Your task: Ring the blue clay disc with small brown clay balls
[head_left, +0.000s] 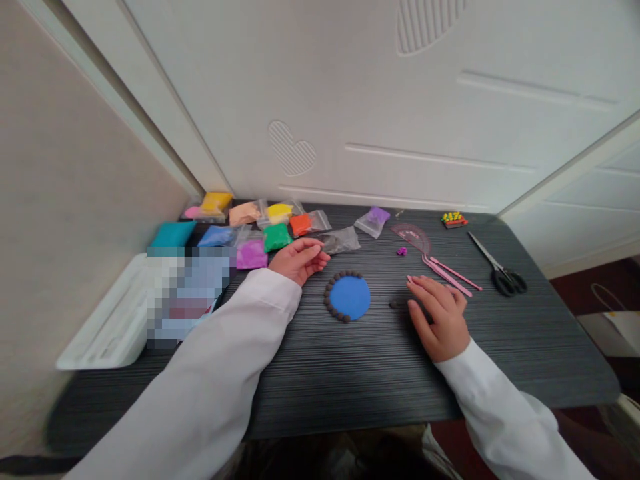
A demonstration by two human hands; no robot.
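My left hand [301, 261] is closed, its thumb and fingers pinched at the near left end of a clear plastic bag [345, 240] with something dark in it. Right of centre, my right hand [437, 313] hovers low over the table, fingers apart and holding nothing. Just left of its fingertips lies a small dark clay ball [393, 304]. Between the hands is a flat blue clay disc [351, 298]. A row of dark clay balls [328, 293] lines the disc's left side, from its top round to the bottom.
Bags of coloured clay, including a green one [277, 237], crowd the back left. A white tray [107, 320] stands far left. Behind my right hand lie a protractor [413, 235], pink tools [447, 275] and a purple clay bit [402, 251]; scissors [500, 270] lie farther right.
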